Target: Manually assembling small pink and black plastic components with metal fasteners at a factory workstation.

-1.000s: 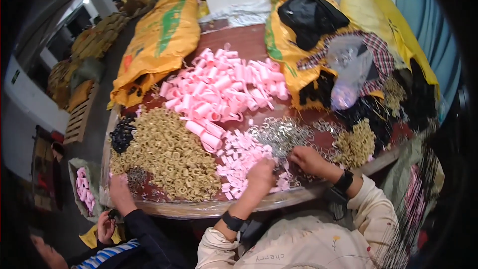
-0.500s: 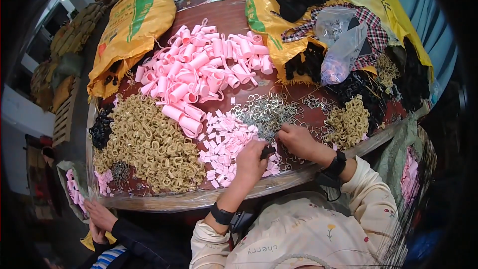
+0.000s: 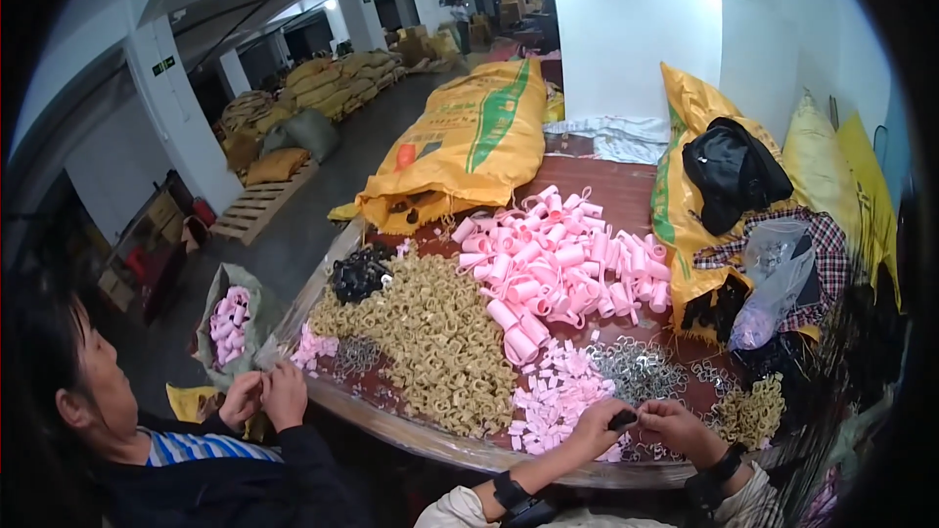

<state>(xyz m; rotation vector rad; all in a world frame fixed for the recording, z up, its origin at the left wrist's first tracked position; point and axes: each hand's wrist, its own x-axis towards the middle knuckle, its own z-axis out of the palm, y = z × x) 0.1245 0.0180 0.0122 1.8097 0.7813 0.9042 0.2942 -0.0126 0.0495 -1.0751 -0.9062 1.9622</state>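
My left hand is closed in a pinch on a small black piece, whose exact kind I cannot make out. Right beside it, my right hand has thumb and fingers pressed together at the black piece; anything between them is too small to see. Both hands are over the table's near edge. Under and left of them spreads a heap of small flat pink pieces. Just beyond lies a pile of silvery metal rings. A smaller pile of tan buckle-like pieces sits to the right.
Farther off are pink tubular pieces with straps. A large tan buckle heap and a black heap lie left. Yellow woven sacks and a black cap stand beyond. A co-worker's hands are at the left edge.
The view has swung up and to the left, bringing more of the co-worker and the hall into sight. My hands stay close together near the metal rings, the black piece still in the left.
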